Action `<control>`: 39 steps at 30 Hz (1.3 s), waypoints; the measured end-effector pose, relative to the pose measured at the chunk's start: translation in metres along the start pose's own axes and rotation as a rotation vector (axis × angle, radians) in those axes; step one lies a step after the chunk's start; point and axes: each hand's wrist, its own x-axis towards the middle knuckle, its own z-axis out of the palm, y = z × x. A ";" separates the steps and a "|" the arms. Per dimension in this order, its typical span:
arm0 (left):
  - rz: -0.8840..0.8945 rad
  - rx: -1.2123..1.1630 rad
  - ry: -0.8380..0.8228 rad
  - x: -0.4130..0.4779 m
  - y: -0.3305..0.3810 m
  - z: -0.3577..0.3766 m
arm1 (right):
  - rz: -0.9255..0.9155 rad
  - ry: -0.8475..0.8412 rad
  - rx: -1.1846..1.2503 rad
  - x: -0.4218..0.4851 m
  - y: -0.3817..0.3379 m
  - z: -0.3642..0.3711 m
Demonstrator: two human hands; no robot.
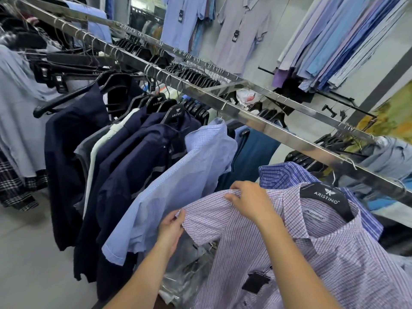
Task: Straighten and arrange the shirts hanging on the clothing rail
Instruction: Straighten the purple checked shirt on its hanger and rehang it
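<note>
Thin lilac checked shirt (289, 253) pinched by left hand (171, 228), shoulder gripped by right hand (247, 201), pale blue shirt (189, 175) beyond fingertips (181, 214), shiny flat rail (256, 121) above.

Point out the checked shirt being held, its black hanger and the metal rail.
checked shirt (323, 259): head view, front panel below the collar.
black hanger (326, 195): head view, the logo plate at its neck.
metal rail (249, 117): head view, its shiny front face, mid-length.

Pink-checked shirt (312, 253), pale blue shirt (182, 186), navy shirts (124, 175), black hangers (325, 197).
</note>
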 end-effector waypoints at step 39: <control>0.350 0.513 -0.483 -0.025 0.064 0.148 | 0.000 0.224 0.134 -0.019 0.036 -0.032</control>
